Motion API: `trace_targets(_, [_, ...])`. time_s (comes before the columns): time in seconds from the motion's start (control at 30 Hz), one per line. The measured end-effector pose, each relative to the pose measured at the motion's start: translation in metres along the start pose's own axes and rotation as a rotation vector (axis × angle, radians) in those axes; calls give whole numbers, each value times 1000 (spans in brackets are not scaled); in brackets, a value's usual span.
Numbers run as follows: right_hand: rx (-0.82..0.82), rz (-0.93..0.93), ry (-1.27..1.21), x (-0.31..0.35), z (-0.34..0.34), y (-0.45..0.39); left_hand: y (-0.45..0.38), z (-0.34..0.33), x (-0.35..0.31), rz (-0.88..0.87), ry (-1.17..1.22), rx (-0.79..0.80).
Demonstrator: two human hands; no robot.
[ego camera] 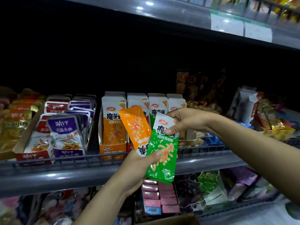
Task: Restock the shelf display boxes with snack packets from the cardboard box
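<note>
Left hand: the left hand (138, 166) grasps two packets at once, fingers curled behind them and the thumb pressed across the front, near the lower half of the green one.
Right hand: the right hand (183, 120) pinches the top of the green packet (164, 153), thumb on the front over the printed name, fingers behind the upper edge.
Green packet: upright, slightly tilted, held at both ends, in front of the shelf rail (81, 159) and apart from the boxes.
Orange packet (136, 127): turned upside down, leaning left, its lower end tucked behind the green packet in the left hand; the right hand does not touch it.
Packets in hand: two, one green and one orange.
Display boxes: an orange display box (112, 147) stands on the shelf just behind the hands, full of upright packets; four rows of packets show side by side there, and the right ones are partly hidden by the hands.
Fish snack packs (66, 127): red and purple rows in a box to the left, well apart from the hands.
Cardboard box (170, 220): only a brown edge shows at the bottom, below the hands.
</note>
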State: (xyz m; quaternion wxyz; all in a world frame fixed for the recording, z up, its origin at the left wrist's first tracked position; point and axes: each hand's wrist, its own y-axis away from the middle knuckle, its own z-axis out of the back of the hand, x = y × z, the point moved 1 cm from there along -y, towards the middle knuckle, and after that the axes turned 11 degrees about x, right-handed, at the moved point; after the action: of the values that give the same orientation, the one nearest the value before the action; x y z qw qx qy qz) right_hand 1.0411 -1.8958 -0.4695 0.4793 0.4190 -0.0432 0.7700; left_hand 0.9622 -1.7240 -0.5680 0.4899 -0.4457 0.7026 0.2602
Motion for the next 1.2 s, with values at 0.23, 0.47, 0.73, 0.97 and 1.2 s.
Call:
trace_targets(0.23, [-282, 55, 131, 11, 39, 1, -5, 3, -9, -39, -41, -107])
trace_targets(0.47, [-474, -99, 607, 25, 79, -20, -6, 17, -18, -6, -69, -140])
trace_targets(0.73, [-487, -84, 645, 28, 58, -52, -3, 22, -18, 24, -126, -129])
trace_targets(0.97, [-490, -62, 592, 28, 59, -40, -4, 25, -19, -7, -118, -127])
trace_targets(1.2, [-484, -58, 805, 3, 27, -55, -4, 23, -19, -1, -115, -148])
